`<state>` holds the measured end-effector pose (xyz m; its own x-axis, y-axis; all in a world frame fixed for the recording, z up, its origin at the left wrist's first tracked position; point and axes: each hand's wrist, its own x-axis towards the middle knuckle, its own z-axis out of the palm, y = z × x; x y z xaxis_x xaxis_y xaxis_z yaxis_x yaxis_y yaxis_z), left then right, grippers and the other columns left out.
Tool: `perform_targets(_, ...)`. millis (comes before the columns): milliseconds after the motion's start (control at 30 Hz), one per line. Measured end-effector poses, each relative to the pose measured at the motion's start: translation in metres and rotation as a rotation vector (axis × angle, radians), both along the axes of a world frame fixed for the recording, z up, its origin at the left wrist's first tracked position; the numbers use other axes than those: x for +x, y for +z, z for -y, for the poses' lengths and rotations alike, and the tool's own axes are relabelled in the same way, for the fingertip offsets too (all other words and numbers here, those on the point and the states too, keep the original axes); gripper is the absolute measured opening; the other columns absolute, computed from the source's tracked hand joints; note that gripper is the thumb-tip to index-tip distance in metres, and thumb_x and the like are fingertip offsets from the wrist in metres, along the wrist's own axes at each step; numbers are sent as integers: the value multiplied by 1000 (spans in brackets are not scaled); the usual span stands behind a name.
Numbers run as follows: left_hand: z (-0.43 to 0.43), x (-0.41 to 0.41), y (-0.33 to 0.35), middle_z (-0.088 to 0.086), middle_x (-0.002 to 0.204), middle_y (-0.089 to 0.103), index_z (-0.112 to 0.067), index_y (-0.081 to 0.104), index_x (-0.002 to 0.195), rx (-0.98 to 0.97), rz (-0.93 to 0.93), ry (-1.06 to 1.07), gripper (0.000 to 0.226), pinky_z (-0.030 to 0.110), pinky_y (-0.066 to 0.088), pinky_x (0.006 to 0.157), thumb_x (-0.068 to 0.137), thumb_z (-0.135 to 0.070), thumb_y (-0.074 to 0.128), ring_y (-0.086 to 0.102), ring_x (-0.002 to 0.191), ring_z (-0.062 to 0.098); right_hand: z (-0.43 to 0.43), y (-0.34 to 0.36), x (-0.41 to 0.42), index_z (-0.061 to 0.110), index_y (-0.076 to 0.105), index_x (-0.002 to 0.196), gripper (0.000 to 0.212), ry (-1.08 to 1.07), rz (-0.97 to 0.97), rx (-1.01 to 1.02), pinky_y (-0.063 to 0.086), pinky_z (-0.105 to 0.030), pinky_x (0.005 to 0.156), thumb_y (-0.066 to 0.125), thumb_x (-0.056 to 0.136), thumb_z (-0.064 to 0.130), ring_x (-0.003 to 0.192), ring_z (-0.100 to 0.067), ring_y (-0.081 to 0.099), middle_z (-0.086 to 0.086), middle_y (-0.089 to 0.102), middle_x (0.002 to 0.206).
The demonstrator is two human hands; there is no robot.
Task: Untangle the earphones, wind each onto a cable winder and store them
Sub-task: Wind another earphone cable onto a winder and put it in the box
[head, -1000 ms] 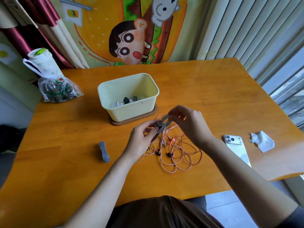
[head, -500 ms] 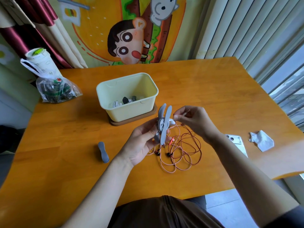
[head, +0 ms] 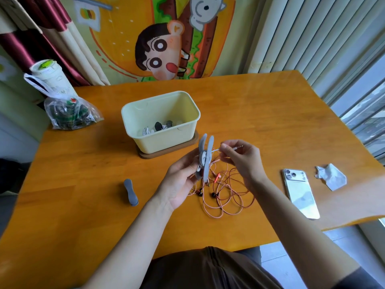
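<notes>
My left hand (head: 179, 180) holds a grey cable winder (head: 205, 157) upright above the table, its two flaps spread open, with white earphone cable wound round its middle. My right hand (head: 241, 159) pinches the white cable's plug end (head: 235, 147), stretched out to the right of the winder. Under both hands a pink-orange earphone (head: 225, 197) lies loose in tangled loops, its dark earbuds near the left side. A second grey winder (head: 130, 191) lies closed on the table to the left. The pale yellow box (head: 143, 140) behind holds several wound earphones.
A white phone (head: 300, 192) and a crumpled tissue (head: 331, 178) lie at the right, near the table's edge. A plastic bag (head: 68, 115) and a white cup (head: 50, 76) stand at the far left corner. The box sits on a brown lid (head: 193, 141).
My left hand raised the winder from low over the table to upright with its flaps open. My right hand drew the white cable's end out to the right.
</notes>
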<state>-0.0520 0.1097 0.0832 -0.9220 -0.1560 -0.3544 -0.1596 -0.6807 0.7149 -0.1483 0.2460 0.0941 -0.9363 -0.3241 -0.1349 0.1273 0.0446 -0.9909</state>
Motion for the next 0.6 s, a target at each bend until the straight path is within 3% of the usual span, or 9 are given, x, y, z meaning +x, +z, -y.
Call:
perform_targets(167,-6,3,0,0,93,73,-18,65,108,-66,22,-10,31,23,52,69,94,1,46,65,81,11,-2,9,-9,8,66,80,6,-17,-59,-18,54,-19,58,67,83,3,57,-7,63,-7,64,70)
perform_targets(300,-7,1,3,3,91,74,-15,64,106,35,-1,98,29,25,57,62,94,2,44,70,78,18,-1,-2,0,10,67,78,6,19,-53,6,54,-21,58,68,82,6,57,-9,63,-5,66,68)
perform_targets(433,-11,-4,6,13,101,71,-8,63,108,181,-42,191,30,32,60,70,94,7,41,72,82,24,7,-14,16,11,68,78,5,89,-71,55,58,-28,60,69,83,11,61,-13,66,0,68,66)
perform_targets(600,-10,-8,1,11,107,68,-10,62,115,126,35,286,26,26,59,70,96,-2,46,68,90,20,9,-20,25,14,68,81,5,114,-127,177,52,-21,56,67,85,15,59,-8,63,0,67,67)
